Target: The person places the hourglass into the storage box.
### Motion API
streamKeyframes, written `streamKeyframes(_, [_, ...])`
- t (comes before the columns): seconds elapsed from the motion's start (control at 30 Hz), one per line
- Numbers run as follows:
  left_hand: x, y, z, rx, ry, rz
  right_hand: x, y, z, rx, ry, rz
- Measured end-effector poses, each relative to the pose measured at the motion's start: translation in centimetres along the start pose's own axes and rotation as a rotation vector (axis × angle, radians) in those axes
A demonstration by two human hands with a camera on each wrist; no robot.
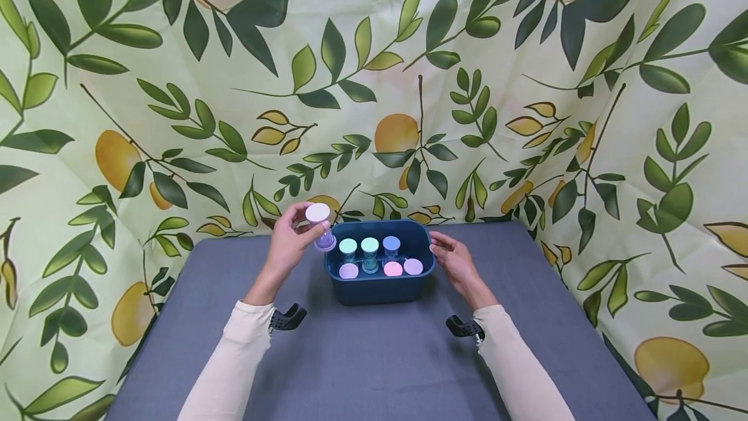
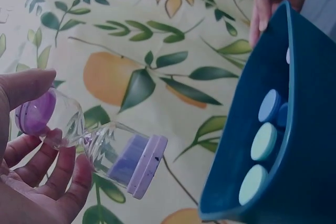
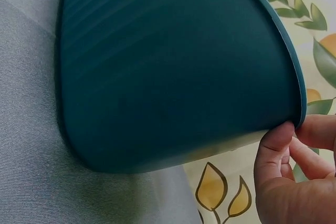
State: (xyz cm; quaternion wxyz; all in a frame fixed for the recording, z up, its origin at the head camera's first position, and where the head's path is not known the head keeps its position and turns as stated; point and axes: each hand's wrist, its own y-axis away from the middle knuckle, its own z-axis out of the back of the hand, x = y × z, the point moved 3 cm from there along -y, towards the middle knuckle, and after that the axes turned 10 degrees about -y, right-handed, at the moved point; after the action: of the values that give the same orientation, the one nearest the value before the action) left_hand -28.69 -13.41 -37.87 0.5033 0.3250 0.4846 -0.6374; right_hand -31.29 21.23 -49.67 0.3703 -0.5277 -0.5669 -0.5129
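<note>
Held in my left hand [image 1: 285, 239] is a sand timer [image 1: 318, 214] with lilac end caps, above and beside the bin's left end. In the left wrist view, the clear waisted timer [image 2: 121, 153] is tilted, thumb on one cap and fingers curled under it, with purple sand near the far cap. My right hand [image 1: 458, 266] pinches the right end of a dark blue-green bin [image 1: 380, 292]; in the right wrist view, thumb and fingertips meet at its rim [image 3: 302, 95]. Inside the bin stand several sand timers, with mint [image 1: 369, 245], blue [image 1: 391, 243], pink [image 1: 393, 269] and lilac caps [image 1: 413, 267].
The bin stands on a table with a grey cloth [image 1: 374, 356], near its back edge. Behind and on both sides hangs a fabric backdrop [image 1: 362, 96] printed with leaves and fruit. A black wrist strap [image 1: 288, 318] shows at each wrist.
</note>
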Motion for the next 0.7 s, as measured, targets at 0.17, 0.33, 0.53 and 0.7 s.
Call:
streamKeyframes(0.17, [-0.5, -0.4, -1.2, 0.028, 0.028, -0.029, 0.0, -0.1, 0.0, 0.014, -0.013, 0.007])
streamKeyframes(0.33, [-0.5, -0.7, -2.4, 0.065, 0.005, -0.031, 0.0, 0.0, 0.0, 0.013, 0.004, 0.007])
streamKeyframes(0.53, [0.0, -1.1, -4.0, 0.113, -0.007, -0.005, 0.1, 0.1, 0.0, 0.009, 0.002, 0.009])
streamKeyframes(0.7, [0.5, -1.3, -5.2, 0.165, -0.029, -0.012, 0.0, 0.0, 0.0, 0.008, -0.001, 0.002])
